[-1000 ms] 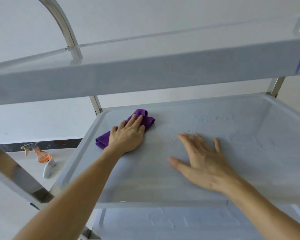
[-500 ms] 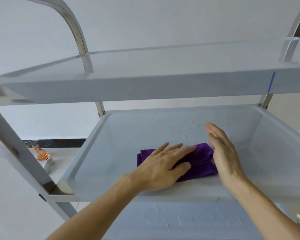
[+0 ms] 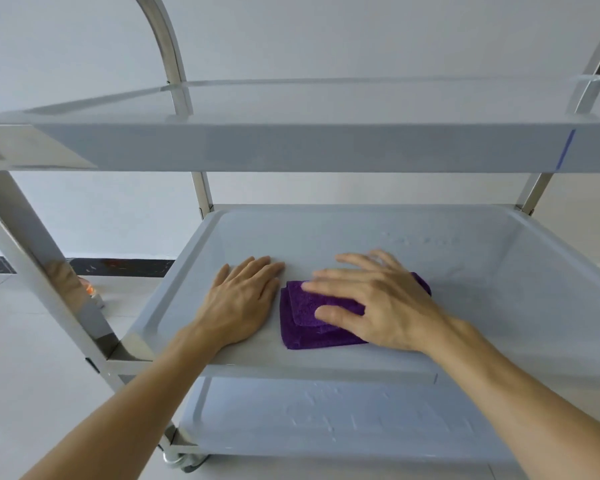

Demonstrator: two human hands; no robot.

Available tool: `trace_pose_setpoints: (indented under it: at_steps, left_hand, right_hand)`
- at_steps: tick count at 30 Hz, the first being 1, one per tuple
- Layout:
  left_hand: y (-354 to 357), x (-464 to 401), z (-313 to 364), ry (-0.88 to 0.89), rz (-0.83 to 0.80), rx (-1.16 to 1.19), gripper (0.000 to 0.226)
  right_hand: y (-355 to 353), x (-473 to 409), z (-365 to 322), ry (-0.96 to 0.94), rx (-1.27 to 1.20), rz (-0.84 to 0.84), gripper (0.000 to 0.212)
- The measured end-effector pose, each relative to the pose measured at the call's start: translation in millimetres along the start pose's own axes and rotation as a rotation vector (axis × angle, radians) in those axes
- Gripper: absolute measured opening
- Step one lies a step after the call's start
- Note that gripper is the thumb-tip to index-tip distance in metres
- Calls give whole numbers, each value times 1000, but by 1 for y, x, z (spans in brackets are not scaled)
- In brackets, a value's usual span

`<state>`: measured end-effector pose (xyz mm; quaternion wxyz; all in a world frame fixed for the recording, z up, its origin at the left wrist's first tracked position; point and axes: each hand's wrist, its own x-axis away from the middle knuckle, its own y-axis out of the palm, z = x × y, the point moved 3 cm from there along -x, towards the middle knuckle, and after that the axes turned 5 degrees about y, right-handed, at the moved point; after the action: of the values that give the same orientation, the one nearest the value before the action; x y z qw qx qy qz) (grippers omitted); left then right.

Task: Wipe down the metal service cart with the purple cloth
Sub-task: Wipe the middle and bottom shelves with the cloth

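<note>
The metal service cart has three shelves; its middle shelf (image 3: 499,306) fills the centre of the view. A folded purple cloth (image 3: 309,323) lies flat on that shelf near the front edge. My right hand (image 3: 371,299) presses down on the cloth with fingers spread and straight, covering its right half. My left hand (image 3: 243,299) rests flat on the bare shelf just left of the cloth, fingers straight, not touching it.
The top shelf (image 3: 291,147) overhangs close above the hands. The bottom shelf (image 3: 326,420) lies below, with a caster (image 3: 184,460) at its front left. Steel posts (image 3: 42,258) frame the left side. An orange spray bottle (image 3: 90,289) stands on the floor behind the left post.
The cloth passed from my left hand to my right. My left hand slid off to the left onto the bare shelf; my right hand moved onto the cloth.
</note>
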<state>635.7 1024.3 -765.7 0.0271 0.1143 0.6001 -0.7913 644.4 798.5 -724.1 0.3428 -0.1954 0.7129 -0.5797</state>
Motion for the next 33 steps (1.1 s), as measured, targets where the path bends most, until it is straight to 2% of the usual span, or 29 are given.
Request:
trace_pose_setpoints:
  at_steps: [2, 4, 8, 12, 14, 16, 19, 22, 26, 29, 33]
  left_hand:
    - [2, 1, -3, -13, -31, -5, 47]
    - [2, 2, -6, -27, -58, 5, 50]
    - [0, 5, -7, -24, -75, -11, 57]
    - [1, 7, -4, -19, -71, -25, 56]
    - [3, 7, -1, -22, -75, -34, 55]
    - [4, 5, 1, -32, -84, -37, 54]
    - [4, 3, -1, -40, -90, -41, 53]
    - [3, 1, -6, -38, -100, -45, 54]
    - [-3, 1, -16, -27, -85, -40, 51]
    - [-10, 3, -25, -14, -102, -8, 49]
    - [-17, 6, -32, -19, -85, 19, 43]
  right_hand:
    - [13, -3, 0, -45, -13, -210, 56]
    - [20, 2, 10, -6, -11, -275, 52]
    - [8, 24, 68, 259, 29, -218, 53]
    - [-9, 50, 138, 669, 110, -181, 66]
    - [-8, 50, 149, 817, 88, -164, 62]
    - [-1, 40, 137, 876, 74, -145, 57]
    - [12, 23, 94, 779, 58, -142, 51]
    - [21, 18, 41, 576, 53, -163, 50]
    - [19, 31, -7, 296, 72, -86, 47]
    - [0, 40, 6, 173, 104, -115, 49]
    - [-12, 55, 59, 282, 94, -195, 54]
